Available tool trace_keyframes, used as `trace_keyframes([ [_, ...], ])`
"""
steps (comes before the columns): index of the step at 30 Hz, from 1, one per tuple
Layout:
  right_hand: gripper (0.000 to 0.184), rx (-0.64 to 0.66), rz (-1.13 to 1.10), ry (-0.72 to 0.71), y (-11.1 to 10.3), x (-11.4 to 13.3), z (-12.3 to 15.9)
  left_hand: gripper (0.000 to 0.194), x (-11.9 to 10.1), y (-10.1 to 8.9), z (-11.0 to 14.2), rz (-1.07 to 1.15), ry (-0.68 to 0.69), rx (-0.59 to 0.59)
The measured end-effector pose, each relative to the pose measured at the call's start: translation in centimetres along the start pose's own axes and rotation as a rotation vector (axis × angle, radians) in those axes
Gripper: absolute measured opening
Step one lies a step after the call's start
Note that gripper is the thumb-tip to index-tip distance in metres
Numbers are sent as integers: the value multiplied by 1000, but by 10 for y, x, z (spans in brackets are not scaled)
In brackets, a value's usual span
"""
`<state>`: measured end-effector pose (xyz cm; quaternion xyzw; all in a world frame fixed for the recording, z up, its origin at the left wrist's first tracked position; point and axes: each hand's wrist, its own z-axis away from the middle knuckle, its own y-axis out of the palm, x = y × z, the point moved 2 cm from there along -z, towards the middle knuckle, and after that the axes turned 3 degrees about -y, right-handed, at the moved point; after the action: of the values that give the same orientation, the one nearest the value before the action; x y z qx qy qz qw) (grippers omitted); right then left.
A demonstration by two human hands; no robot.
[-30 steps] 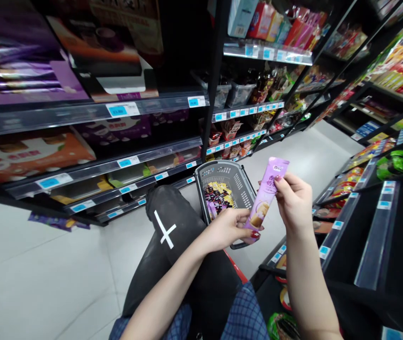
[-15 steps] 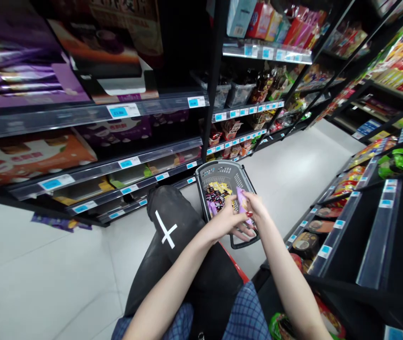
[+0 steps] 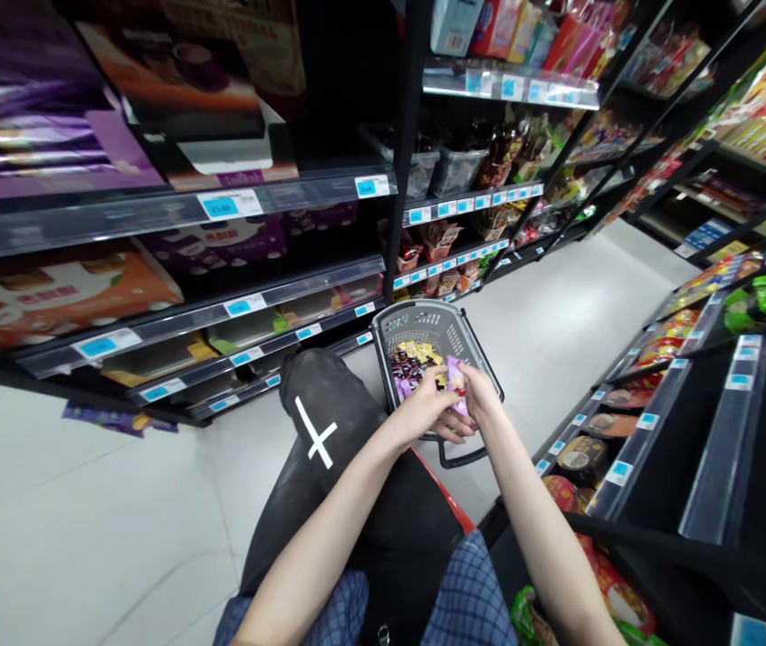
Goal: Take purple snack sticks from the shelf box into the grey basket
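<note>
A purple stick sachet (image 3: 455,373) is held between both hands, low over the grey shopping basket (image 3: 465,336). My left hand (image 3: 429,405) closes on its near side, fingers curled beneath it. On the far side, my right hand (image 3: 480,391) grips the sachet with thumb and fingers. Parts of the sachet are covered by the fingers. In the basket lie many small yellow and dark packets (image 3: 416,357), with purple ones (image 3: 403,388) near its left wall. The basket's handle (image 3: 465,461) hangs out toward me.
Shelves with boxed goods (image 3: 53,287) rise on the left. Purple sachets fill an open display box (image 3: 114,148). Another shelf unit (image 3: 699,449) runs along the right. A purple packet (image 3: 117,419) lies on the floor (image 3: 87,529) by the left shelf. My bent knee (image 3: 329,404) is beside the basket.
Both hands have come down and closer together over the basket, bringing the purple sachet with them. Earlier it was held up, stretched between the hands; now the fingers cover more of it.
</note>
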<state>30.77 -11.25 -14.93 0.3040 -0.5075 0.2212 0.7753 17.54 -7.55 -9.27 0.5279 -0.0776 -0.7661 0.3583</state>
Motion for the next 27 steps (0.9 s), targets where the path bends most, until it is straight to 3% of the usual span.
trace_keyframes([
  [2, 22, -30, 13, -80, -2, 21, -6, 61, -2, 1, 1, 1, 18, 32],
  [6, 24, -71, 45, -281, -1, 69, -1, 37, -5, 4, 3, -25, 80, 111],
  [10, 20, -65, 180, -542, 4, 108, 24, 43, -9, 7, 10, -43, 148, 192],
  [13, 17, -48, 333, -733, 9, 123, 44, 45, -12, 8, 15, -59, 163, 247],
  [22, 16, -54, 435, -838, 15, 132, 60, 43, -13, 6, 19, -60, 157, 299],
  [27, 18, 47, 257, -762, 18, 130, 61, 58, -13, 6, 24, 97, 85, 567],
])
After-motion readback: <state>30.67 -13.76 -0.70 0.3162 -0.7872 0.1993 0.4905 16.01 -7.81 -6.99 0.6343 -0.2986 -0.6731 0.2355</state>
